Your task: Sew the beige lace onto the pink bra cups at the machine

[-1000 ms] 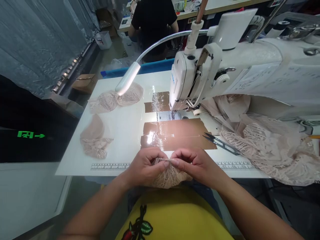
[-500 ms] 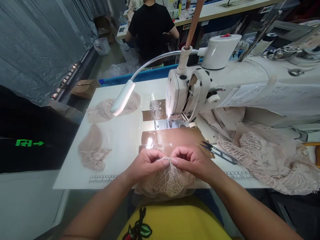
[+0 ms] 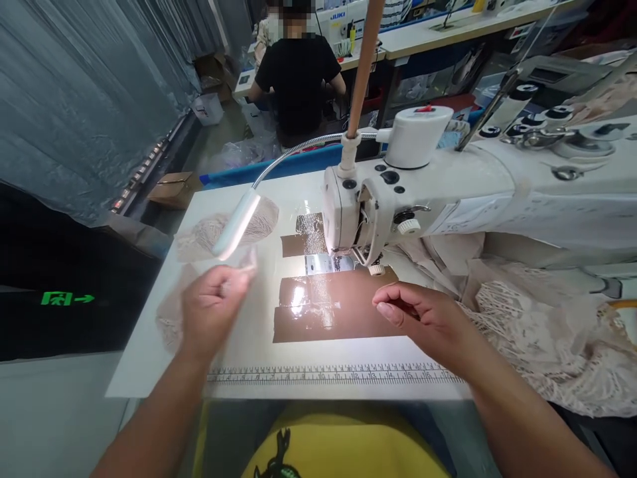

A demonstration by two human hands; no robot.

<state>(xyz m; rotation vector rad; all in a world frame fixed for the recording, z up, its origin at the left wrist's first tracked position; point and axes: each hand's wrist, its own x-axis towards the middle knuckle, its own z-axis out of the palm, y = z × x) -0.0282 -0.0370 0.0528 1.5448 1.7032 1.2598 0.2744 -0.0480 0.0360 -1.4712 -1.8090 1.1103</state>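
My left hand (image 3: pixel 212 309) is raised over the left part of the table, smeared by motion, its fingers closed. A pale, blurred bit shows at its fingertips; I cannot make out whether that is cloth or finger. Beneath it lies a beige lace-and-mesh piece (image 3: pixel 172 312), partly covered by the hand. Farther back, another beige lace piece (image 3: pixel 204 236) rests under the lamp head. My right hand (image 3: pixel 423 315) hovers at the right end of the brown taped patch (image 3: pixel 323 325), fingers curled, thumb close to the index finger. Whatever it holds, if anything, is hidden.
A white sewing machine (image 3: pixel 348 206) stands behind the patch, with a bendy lamp (image 3: pixel 236 226) reaching left. Heaped beige lace fabric (image 3: pixel 517 332) lies to the right. A printed ruler (image 3: pixel 323 375) runs along the front edge. A person in black (image 3: pixel 298 86) sits beyond.
My hands have parted from the gathered lace piece between them, which is out of sight. The left hand went left and up, the right slightly right. The thread snips no longer show.
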